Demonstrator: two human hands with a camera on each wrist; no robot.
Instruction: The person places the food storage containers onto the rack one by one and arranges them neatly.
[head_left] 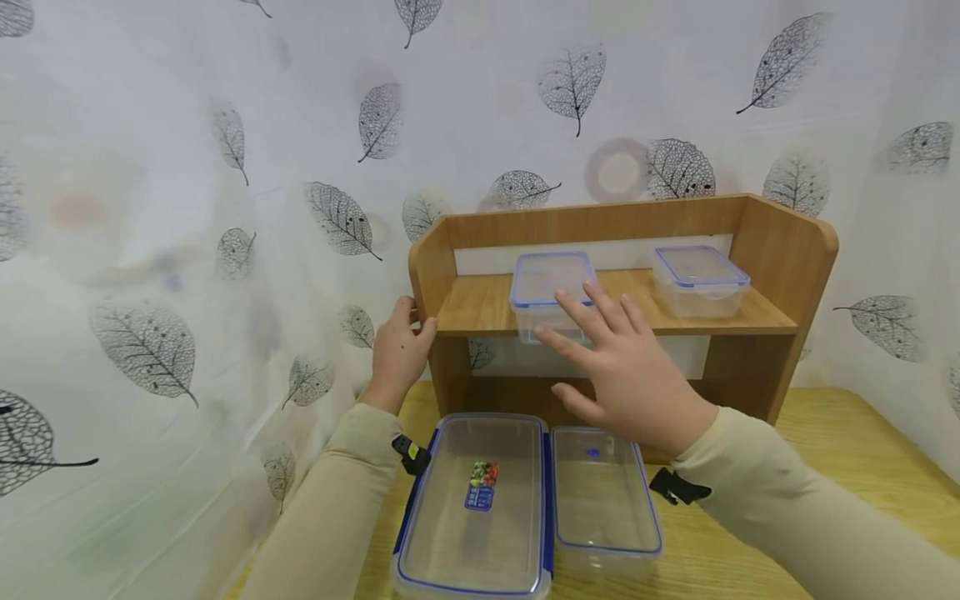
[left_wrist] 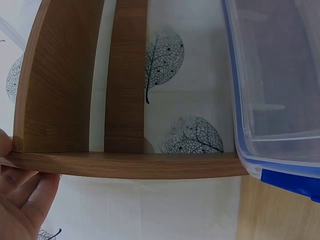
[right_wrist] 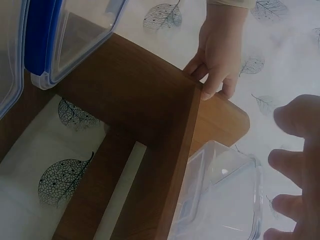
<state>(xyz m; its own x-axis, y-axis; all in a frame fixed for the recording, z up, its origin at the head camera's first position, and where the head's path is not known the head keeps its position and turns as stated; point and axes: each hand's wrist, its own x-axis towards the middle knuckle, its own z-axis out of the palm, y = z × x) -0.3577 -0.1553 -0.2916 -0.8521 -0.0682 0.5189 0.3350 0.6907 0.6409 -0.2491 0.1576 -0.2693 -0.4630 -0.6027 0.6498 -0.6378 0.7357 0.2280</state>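
Observation:
A wooden desk shelf (head_left: 495,304) stands before me with a clear blue-rimmed food container (head_left: 553,279) on its upper board. My left hand (head_left: 402,346) grips the left side panel (head_left: 424,279) at its front edge. In the left wrist view the fingers (left_wrist: 42,195) curl under the wood, thumb on the other side. My right hand (head_left: 637,379), fingers spread and holding nothing, hovers before the shelf and overlaps the container's right front corner. The right wrist view shows its fingers (right_wrist: 290,165) apart beside the clear container (right_wrist: 220,195).
A smaller clear container (head_left: 701,279) sits at the shelf's right end. On the yellow wood-grain table (head_left: 862,450) in front stand a large container (head_left: 472,542) with dark blue clips and a narrower one (head_left: 603,508) beside it. Leaf-patterned sheeting (head_left: 150,250) hangs close on the left.

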